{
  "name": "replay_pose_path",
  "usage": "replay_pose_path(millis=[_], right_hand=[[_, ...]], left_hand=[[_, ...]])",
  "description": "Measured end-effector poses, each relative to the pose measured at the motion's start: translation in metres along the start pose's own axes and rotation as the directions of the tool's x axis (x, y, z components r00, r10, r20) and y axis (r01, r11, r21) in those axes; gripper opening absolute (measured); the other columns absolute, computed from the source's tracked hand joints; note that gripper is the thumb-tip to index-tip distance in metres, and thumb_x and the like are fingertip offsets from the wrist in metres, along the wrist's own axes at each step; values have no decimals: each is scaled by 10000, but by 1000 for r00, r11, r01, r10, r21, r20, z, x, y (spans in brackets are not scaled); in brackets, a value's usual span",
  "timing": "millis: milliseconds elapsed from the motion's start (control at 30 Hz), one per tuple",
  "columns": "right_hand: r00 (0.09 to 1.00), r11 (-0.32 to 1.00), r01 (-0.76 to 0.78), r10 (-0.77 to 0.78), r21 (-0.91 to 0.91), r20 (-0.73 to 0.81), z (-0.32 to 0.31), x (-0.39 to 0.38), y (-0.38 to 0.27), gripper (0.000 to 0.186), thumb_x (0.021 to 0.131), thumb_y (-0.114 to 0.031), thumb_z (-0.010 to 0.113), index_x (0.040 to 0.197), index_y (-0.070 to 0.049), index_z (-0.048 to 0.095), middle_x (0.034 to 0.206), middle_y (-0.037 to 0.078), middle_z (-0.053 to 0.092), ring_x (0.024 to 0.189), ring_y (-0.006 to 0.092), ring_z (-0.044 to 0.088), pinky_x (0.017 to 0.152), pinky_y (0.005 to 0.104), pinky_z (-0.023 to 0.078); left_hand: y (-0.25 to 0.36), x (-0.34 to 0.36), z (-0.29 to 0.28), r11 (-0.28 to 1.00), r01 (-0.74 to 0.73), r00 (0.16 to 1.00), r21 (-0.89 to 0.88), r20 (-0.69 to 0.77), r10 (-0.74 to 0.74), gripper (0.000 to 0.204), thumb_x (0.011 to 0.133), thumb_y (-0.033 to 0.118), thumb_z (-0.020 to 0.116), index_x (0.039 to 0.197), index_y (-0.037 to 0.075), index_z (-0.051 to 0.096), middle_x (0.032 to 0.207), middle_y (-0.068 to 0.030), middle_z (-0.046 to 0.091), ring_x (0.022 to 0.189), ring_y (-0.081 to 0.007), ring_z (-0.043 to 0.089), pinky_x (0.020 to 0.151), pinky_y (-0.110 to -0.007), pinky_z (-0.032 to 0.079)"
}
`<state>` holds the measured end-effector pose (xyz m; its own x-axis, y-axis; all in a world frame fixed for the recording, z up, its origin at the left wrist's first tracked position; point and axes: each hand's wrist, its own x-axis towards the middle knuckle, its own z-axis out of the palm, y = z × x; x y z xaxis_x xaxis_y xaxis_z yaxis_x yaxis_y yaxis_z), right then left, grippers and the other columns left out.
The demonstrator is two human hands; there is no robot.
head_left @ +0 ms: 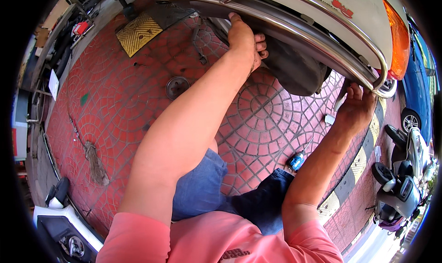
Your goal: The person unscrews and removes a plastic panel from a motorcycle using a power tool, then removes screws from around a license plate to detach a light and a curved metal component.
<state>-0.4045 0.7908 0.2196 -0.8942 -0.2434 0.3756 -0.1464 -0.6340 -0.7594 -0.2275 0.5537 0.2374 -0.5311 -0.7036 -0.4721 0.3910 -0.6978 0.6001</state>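
A person in a pink shirt (221,235) and blue jeans (198,189) reaches both arms up to a white vehicle (368,14) in the upper right of the frame. A shiny metal bar (304,27) bends along its low edge, and a long dark strip (285,32) runs just under the bar. The strip goes from the top middle of the frame down to the right.

The left hand (245,40) is at the top middle. Its thumb points up at the strip and its fingers are curled just below it. The right hand (358,107) is at the right, under the bar's end, with its fingers bent up at the low edge. Some fingertips are hidden, so I cannot tell if either hand is pinching the strip or only pushing on it.

Between the hands, a black rounded part (294,69) hangs below the strip. An orange light (398,40) is above the right hand.

The floor (258,109) is red, with ring patterns. A blue power tool (296,161) lies right of the middle. A round metal dish (177,87) sits left of the left forearm. A yellow and black ramp (138,33) is at the upper left, and a dirty rag (95,164) is at the lower left. Scooters (403,194) and a blue car (418,79) stand at the right edge.
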Motion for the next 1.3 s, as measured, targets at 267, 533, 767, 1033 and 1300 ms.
replay_pose_path(millis=[267, 533, 767, 1033, 1300], right_hand=[[1000, 999, -28, 28, 41, 5, -2, -1, 1, 338, 1086, -223, 536, 1345, -9, 503, 1223, 146, 661, 891, 285, 730, 739, 349, 586], [998, 1000, -22, 22, -1, -53, 0, -1, 1, 352, 1079, -208, 542, 1362, -8, 482, 1266, 163, 645, 901, 303, 723, 742, 370, 570], [996, 1000, 7, -4, 27, -88, 13, -2, 3, 371, 1058, -190, 605, 1354, -7, 477, 1103, 149, 695, 776, 243, 730, 699, 326, 592], [981, 972, 189, -194, -137, -24, 23, -8, 2, 678, 1000, -73, 696, 1510, 33, 262, 1107, 176, 652, 810, 206, 728, 664, 258, 601], [977, 965, 201, -209, -167, -30, 28, -9, 7, 708, 960, -50, 743, 1476, 66, 273, 1178, 235, 667, 857, 236, 744, 684, 264, 614]], left_hand=[[0, 3, -2, 1000, -23, 1000, 12, 0, 23, 733, 1051, 704, 178, 1318, 81, 457, 581, 32, 301, 490, -129, 255, 578, -347, 282], [0, -2, -2, 998, -54, 998, -13, 12, 54, 571, 1069, 659, 231, 1042, 110, 383, 593, 20, 284, 500, -136, 253, 576, -352, 274], [-5, -3, -2, 995, -96, 991, -26, 96, 98, 530, 1059, 674, 313, 940, 157, 314, 579, 12, 300, 486, -139, 256, 566, -340, 273], [-3, -8, 5, 995, -97, 993, 18, 70, 95, 492, 1087, 596, 312, 860, 160, 298, 574, -1, 304, 480, -145, 252, 553, -342, 256], [-5, 3, -1, 991, -131, 985, 8, 114, 129, 484, 1093, 587, 295, 889, 150, 322, 569, 6, 302, 478, -144, 251, 564, -338, 261]])
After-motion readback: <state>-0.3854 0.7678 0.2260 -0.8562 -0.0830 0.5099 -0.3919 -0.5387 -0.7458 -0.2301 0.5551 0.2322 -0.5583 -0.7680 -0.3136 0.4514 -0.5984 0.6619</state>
